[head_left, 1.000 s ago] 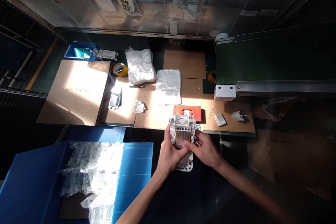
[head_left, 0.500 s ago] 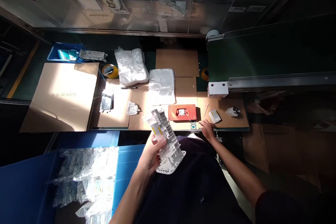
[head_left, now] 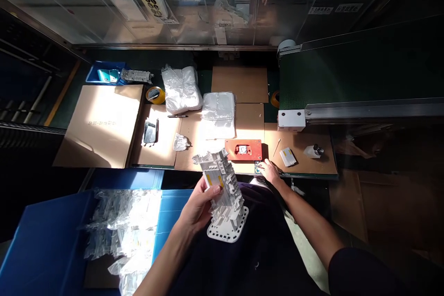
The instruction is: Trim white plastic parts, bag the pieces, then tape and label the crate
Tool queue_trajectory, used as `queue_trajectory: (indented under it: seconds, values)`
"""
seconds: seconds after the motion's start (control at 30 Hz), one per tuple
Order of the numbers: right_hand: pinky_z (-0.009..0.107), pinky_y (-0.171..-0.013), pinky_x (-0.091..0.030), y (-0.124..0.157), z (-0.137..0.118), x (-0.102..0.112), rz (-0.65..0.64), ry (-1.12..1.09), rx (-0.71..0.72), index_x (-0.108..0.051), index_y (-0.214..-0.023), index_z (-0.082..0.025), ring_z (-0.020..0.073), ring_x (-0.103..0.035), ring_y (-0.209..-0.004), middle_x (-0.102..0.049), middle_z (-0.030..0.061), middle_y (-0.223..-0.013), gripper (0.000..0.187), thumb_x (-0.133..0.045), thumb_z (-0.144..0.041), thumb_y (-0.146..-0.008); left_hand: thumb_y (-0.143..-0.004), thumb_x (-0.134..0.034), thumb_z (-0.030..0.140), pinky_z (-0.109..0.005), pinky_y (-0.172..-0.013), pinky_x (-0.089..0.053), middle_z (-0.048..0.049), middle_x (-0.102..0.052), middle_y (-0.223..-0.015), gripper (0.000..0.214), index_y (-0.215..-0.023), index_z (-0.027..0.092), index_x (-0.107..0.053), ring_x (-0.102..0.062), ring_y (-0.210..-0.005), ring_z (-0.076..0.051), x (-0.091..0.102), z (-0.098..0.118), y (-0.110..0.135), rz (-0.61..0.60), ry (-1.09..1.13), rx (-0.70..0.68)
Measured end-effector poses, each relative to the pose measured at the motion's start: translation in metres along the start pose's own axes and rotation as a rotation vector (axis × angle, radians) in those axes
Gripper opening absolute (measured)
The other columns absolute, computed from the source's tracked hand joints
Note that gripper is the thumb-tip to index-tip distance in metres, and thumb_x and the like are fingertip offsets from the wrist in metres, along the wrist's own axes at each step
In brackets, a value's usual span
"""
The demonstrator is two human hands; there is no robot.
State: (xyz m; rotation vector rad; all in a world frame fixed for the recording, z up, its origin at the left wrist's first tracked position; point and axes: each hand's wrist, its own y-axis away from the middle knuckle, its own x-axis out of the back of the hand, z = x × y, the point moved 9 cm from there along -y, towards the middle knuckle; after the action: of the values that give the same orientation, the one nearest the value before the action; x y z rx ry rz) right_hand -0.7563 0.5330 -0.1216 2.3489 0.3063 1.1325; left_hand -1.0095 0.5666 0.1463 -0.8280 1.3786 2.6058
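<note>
In my left hand (head_left: 199, 203) is a long white moulded plastic part (head_left: 225, 189) with ribbed, stepped sides. The fingers are closed round its left side, the thumb on its front near a label (head_left: 214, 179) with yellow marks. The part tilts, its flat perforated end plate (head_left: 227, 232) lowermost. My right hand (head_left: 271, 173) rests at the bench's front edge, fingers stretched out and a little apart. Its fingertips reach onto a small blue-and-white patterned piece (head_left: 257, 167). Just beyond that piece lies a red fixture block (head_left: 255, 149) with a small white square piece (head_left: 242, 149) in its middle.
Right of the red block lie a small stack of labels (head_left: 287, 157) and a white bottle-like item (head_left: 313, 151). Behind are plastic-wrapped bundles (head_left: 182, 90) and a conveyor (head_left: 347, 74). A cardboard box (head_left: 100, 120) and a blue bin (head_left: 157, 217) of bagged parts are left.
My right hand has moved left, its fingertips now on the blue-and-white patterned piece. The white plastic part has turned slightly and sits a little lower in my left hand's hold.
</note>
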Motion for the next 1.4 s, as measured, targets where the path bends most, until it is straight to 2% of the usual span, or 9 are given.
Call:
queue_trajectory:
  seconds: [0.2,0.37,0.53,0.67,0.73,0.83,1.0,1.13,1.4]
  values:
    - [0.038,-0.088,-0.051,0.006,-0.014,0.017,0.045,-0.068,0.030,-0.065,-0.101,-0.017,0.0182,-0.061,-0.097,-0.065,0.0054,-0.104,0.024,-0.060,-0.040,-0.094,-0.067,-0.087,0.025,-0.039,-0.084,-0.060,-0.0065,-0.075,-0.098,0.052,-0.112,0.017,-0.062,-0.073,-0.087,-0.025,-0.004,0.000,-0.001,-0.022,0.007,-0.016]
    - [0.035,-0.082,-0.053,0.016,-0.027,0.043,0.193,-0.201,0.032,-0.066,-0.097,-0.017,0.0159,-0.063,-0.089,-0.067,0.0035,-0.096,0.024,-0.060,-0.040,-0.094,-0.067,-0.087,0.024,-0.040,-0.083,-0.060,-0.0097,-0.075,-0.102,0.054,-0.114,0.016,-0.062,-0.073,-0.090,-0.027,-0.008,0.003,0.000,-0.032,-0.032,-0.048]
    - [0.039,-0.089,-0.053,0.029,-0.040,0.098,0.477,-0.386,0.020,-0.073,-0.088,-0.017,0.0213,-0.066,-0.094,-0.073,0.0099,-0.097,0.024,-0.059,-0.037,-0.091,-0.067,-0.087,0.021,-0.038,-0.085,-0.058,-0.0094,-0.076,-0.100,0.046,-0.108,0.014,-0.066,-0.072,-0.091,-0.026,0.003,0.016,-0.003,0.077,-0.139,-0.222]
    - [0.040,-0.083,-0.055,0.053,-0.077,0.151,0.635,-0.558,0.003,-0.074,-0.105,-0.016,0.0212,-0.068,-0.083,-0.074,0.0120,-0.100,0.036,-0.058,-0.045,-0.091,-0.067,-0.087,0.022,-0.035,-0.086,-0.057,-0.0090,-0.075,-0.105,0.045,-0.107,0.015,-0.068,-0.070,-0.095,-0.024,0.014,0.029,0.001,0.207,-0.323,-0.354]
    - [0.036,-0.076,-0.056,0.074,-0.111,0.172,0.604,-0.684,0.005,-0.072,-0.115,-0.017,0.0178,-0.067,-0.076,-0.074,0.0082,-0.096,0.039,-0.063,-0.044,-0.089,-0.069,-0.085,0.024,-0.033,-0.088,-0.055,-0.0077,-0.074,-0.112,0.051,-0.115,0.018,-0.066,-0.069,-0.100,-0.024,0.015,0.039,0.008,0.275,-0.445,-0.432]
    - [0.029,-0.067,-0.052,0.111,-0.173,0.190,0.420,-0.972,0.014,-0.068,-0.126,-0.024,0.0122,-0.061,-0.066,-0.066,-0.0005,-0.082,0.046,-0.075,-0.037,-0.082,-0.075,-0.080,0.029,-0.030,-0.083,-0.053,-0.0050,-0.073,-0.104,0.037,-0.108,0.019,-0.068,-0.067,-0.092,-0.020,0.006,0.055,0.020,0.330,-0.649,-0.563]
    - [0.022,-0.052,-0.042,0.153,-0.262,0.188,0.117,-1.196,0.071,-0.060,-0.129,-0.028,0.0078,-0.053,-0.056,-0.061,-0.0059,-0.071,0.050,-0.078,-0.028,-0.082,-0.078,-0.075,0.031,-0.030,-0.073,-0.048,-0.0023,-0.065,-0.089,0.020,-0.091,0.019,-0.065,-0.061,-0.080,-0.018,-0.015,0.072,0.036,0.303,-0.811,-0.730]
    - [0.020,-0.051,-0.040,0.150,-0.281,0.172,0.079,-1.222,0.042,-0.059,-0.123,-0.029,0.0061,-0.052,-0.053,-0.064,-0.0071,-0.069,0.046,-0.079,-0.029,-0.081,-0.075,-0.076,0.026,-0.029,-0.072,-0.046,-0.0019,-0.062,-0.090,0.021,-0.090,0.020,-0.063,-0.059,-0.081,-0.017,-0.020,0.077,0.044,0.275,-0.856,-0.818]
    - [0.019,-0.050,-0.038,0.145,-0.282,0.164,0.093,-1.212,-0.016,-0.057,-0.123,-0.029,0.0054,-0.050,-0.052,-0.064,-0.0080,-0.068,0.049,-0.080,-0.030,-0.080,-0.078,-0.076,0.022,-0.029,-0.075,-0.045,-0.0039,-0.058,-0.093,0.019,-0.092,0.019,-0.063,-0.058,-0.086,-0.017,-0.020,0.081,0.051,0.293,-0.907,-0.911]
